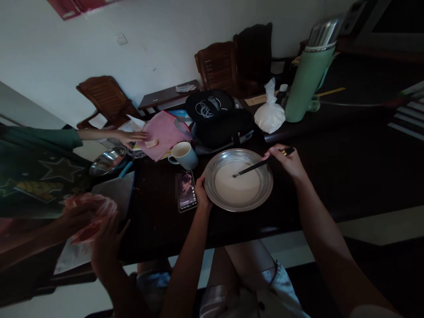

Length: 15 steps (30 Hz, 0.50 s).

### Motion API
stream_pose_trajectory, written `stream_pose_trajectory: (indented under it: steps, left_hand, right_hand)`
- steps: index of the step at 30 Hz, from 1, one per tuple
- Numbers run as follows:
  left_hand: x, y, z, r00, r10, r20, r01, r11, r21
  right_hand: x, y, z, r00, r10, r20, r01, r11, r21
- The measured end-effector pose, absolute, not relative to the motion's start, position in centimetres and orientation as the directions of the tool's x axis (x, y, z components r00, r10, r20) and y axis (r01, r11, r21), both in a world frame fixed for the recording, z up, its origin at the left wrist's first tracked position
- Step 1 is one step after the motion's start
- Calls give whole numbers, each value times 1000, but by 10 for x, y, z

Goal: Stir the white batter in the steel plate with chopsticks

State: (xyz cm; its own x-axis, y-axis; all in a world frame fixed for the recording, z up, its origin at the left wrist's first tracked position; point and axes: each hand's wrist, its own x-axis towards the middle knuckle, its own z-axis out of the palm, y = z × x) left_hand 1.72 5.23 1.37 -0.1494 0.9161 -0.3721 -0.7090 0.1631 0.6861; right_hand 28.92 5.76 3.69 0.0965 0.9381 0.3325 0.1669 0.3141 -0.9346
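A shallow metal bowl [267, 185] with a milky white mixture [236, 185] in it rests on the dark table in front of me. My left hand [202, 193] grips the bowl's left rim, its thumb on top. My right hand [285, 160] is closed around black chopsticks [253, 167] with gold bands near the top. Their tips dip into the mixture around the middle of the bowl. Left of my left hand lies a phone [187, 191] with its screen lit. Behind it stands a pale blue mug [185, 155].
A tied bag of white powder [270, 115] and a green thermos [308, 84] stand behind. An open black case [218, 117] lies beside a pink folder-like item [165, 134]. At left, other people's hands hold raw-looking meat [91, 216] near a metal bowl [108, 161].
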Motion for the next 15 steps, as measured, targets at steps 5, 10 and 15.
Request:
stream_pose_trajectory:
  steps: [5, 10, 15]
  left_hand:
    - [17, 53, 14, -156, 904, -397, -695, 186, 695]
    - [17, 53, 13, -156, 928, -339, -689, 143, 710]
    - [16, 53, 10, -169, 915, -365, -677, 161, 718]
  right_hand:
    - [286, 56, 37, -23, 951, 309, 145, 309, -940]
    - [283, 56, 40, -9, 930, 368, 203, 362, -910]
    - [288, 57, 37, 46, 945, 324, 141, 315, -939]
